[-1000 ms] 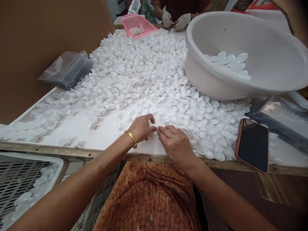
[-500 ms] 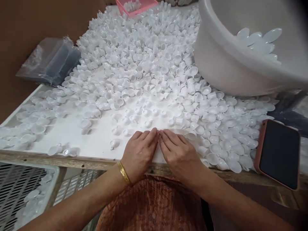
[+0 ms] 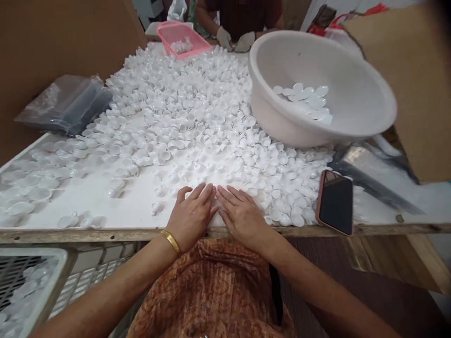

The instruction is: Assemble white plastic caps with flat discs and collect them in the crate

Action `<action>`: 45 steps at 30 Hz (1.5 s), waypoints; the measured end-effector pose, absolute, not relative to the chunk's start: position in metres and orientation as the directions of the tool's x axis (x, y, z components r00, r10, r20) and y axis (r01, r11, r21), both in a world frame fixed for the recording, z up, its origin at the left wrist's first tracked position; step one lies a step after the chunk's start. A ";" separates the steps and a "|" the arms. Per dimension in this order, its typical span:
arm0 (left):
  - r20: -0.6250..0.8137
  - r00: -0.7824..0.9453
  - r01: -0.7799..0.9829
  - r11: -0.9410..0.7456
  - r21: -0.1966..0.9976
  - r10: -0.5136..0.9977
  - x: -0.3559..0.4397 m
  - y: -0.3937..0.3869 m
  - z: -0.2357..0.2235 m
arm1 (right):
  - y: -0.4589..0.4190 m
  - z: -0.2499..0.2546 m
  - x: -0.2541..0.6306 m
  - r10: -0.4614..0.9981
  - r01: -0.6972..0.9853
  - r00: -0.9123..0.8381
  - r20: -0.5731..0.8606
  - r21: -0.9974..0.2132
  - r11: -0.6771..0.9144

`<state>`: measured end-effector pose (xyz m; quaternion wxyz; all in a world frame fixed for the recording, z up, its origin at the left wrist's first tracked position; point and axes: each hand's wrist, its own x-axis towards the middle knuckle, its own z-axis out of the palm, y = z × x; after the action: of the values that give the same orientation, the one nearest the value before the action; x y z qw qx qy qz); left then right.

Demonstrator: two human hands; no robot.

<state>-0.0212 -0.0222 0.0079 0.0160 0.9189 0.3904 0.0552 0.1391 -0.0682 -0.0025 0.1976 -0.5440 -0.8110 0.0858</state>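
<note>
My left hand (image 3: 193, 211), with a gold bracelet (image 3: 171, 241) at its wrist, rests palm down near the table's front edge. Its fingers stretch forward, slightly apart. Close beside it lies my right hand (image 3: 243, 215), also palm down with extended fingers. The fingertips of both hands almost meet, and no held thing shows; what lies under the palms is hidden. Just ahead are several small white cup-shaped pieces (image 3: 201, 168), lying singly. A large heap of glossy white cup-shaped pieces (image 3: 207, 103) spreads behind them and to the right of my right hand.
A big whitish basin (image 3: 382, 101) holds white oval pieces. A phone (image 3: 335, 202) lies on the front right edge. Further back are a pink tray (image 3: 199, 40) and a person's gloved hands (image 3: 243, 42). A plastic-wrapped bundle (image 3: 68, 105) lies left; a crate (image 3: 56, 281) stands below.
Both hands have loosened from pressed-together fingertips to flatter, spread fingers. The view has tilted up and shifted right, bringing the other person, the whole basin and a cardboard box into sight.
</note>
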 end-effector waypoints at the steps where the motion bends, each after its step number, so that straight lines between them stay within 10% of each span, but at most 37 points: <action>1: 0.085 0.689 0.716 -0.694 0.074 0.720 -0.022 -0.023 0.009 | -0.072 0.000 0.146 0.923 0.841 -0.294 0.248 -0.392 0.373; 8: 0.168 0.697 0.680 -0.717 0.156 0.697 0.010 -0.028 0.019 | -0.092 0.012 0.201 0.880 0.809 0.215 0.424 -0.581 0.082; 17: 0.020 0.871 0.488 -0.871 0.059 0.490 0.045 -0.029 0.013 | -0.087 -0.001 0.180 0.904 0.794 0.019 0.427 -0.556 0.246; 21: 0.066 0.541 0.750 -0.517 0.412 0.838 -0.012 -0.030 0.026 | -0.082 0.003 0.162 0.905 0.745 -0.067 0.419 -0.583 0.325; 26: -0.162 0.108 0.662 0.051 0.748 0.981 -0.061 -0.009 0.021 | -0.070 0.009 0.116 0.869 0.747 -0.337 0.363 -0.459 0.481; 45: -0.255 0.243 0.780 -0.032 0.625 0.936 -0.065 0.004 0.009 | -0.045 0.006 0.079 0.795 0.799 -0.555 0.244 -0.109 0.592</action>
<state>-0.0652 0.0042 0.0085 0.3440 0.7092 0.6047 0.1136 0.0794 -0.0448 0.0064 0.1347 -0.4518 -0.8818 -0.0069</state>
